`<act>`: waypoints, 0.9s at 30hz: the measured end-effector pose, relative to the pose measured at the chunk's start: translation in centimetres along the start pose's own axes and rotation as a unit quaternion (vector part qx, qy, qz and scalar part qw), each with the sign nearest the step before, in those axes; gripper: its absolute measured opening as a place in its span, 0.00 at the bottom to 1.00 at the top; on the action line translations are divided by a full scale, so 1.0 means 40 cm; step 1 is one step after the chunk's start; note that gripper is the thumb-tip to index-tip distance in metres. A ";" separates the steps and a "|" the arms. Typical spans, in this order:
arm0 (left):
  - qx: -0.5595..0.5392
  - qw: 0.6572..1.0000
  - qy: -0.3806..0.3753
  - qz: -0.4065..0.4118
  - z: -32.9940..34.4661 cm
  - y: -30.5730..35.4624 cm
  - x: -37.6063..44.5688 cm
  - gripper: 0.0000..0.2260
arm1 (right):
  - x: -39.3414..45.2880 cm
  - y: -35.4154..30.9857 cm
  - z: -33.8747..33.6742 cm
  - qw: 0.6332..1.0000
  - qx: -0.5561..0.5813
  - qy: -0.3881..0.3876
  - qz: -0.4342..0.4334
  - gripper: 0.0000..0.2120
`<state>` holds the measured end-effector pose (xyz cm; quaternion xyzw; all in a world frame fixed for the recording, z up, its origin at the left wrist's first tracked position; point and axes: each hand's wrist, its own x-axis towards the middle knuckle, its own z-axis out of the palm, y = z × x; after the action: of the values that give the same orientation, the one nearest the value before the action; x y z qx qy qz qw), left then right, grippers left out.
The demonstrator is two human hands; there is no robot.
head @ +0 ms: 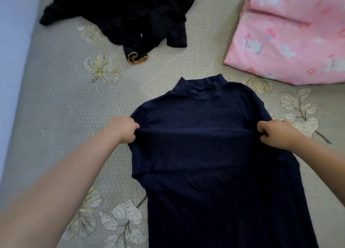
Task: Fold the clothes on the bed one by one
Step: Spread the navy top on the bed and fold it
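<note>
A navy high-neck top [203, 107] lies flat on the bed, collar pointing away from me. A band of its fabric is folded across the chest, forming a raised horizontal crease. My left hand [124, 129] pinches the left end of that crease, and my right hand [274, 134] pinches the right end. The lower part of the top runs down past the bottom of the frame. A crumpled black garment [130, 12] with an orange-trimmed cuff lies at the far side of the bed.
The bed [61, 102] is covered with a grey floral sheet. A pink patterned pillow or quilt [291, 35] sits at the far right. A pale blue wall [13, 33] borders the bed on the left.
</note>
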<state>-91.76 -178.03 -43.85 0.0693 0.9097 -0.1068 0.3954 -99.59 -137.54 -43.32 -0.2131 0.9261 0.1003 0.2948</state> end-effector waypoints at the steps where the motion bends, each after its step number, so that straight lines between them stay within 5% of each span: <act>1: -0.028 1.000 -0.012 0.005 0.001 -0.002 0.000 0.09 | 0.001 -0.001 -0.002 1.000 0.008 0.001 0.001 0.07; 5: -0.156 0.986 0.034 0.038 0.009 -0.010 -0.009 0.07 | -0.001 -0.001 0.004 1.000 0.023 -0.010 0.008 0.12; 12: -0.117 0.982 0.142 0.049 0.002 -0.029 -0.009 0.08 | -0.001 -0.013 0.001 0.999 0.022 -0.011 0.025 0.12; 14: -0.050 0.984 0.149 0.086 -0.001 -0.045 -0.002 0.06 | 0.002 -0.014 0.001 0.999 0.020 -0.015 0.024 0.03; 16: -0.061 0.986 0.128 0.084 -0.005 -0.061 0.000 0.11 | 0.005 -0.014 -0.004 0.999 0.020 -0.034 0.034 0.09; 20: -0.326 0.942 0.079 -0.008 -0.012 -0.086 0.001 0.13 | 0.007 -0.020 -0.015 0.992 0.103 -0.021 0.067 0.14; 24: -0.218 0.963 0.123 -0.104 0.000 -0.064 0.024 0.09 | 0.035 -0.041 -0.027 0.981 0.169 0.025 0.094 0.14; 27: -0.167 0.941 0.189 -0.227 0.017 -0.014 0.041 0.10 | 0.065 -0.054 -0.025 0.983 0.108 0.073 0.129 0.15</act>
<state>-92.51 -178.68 -45.41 -0.1874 0.9639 -0.0250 0.1874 -101.03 -140.64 -44.19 -0.0660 0.9702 0.0210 0.2321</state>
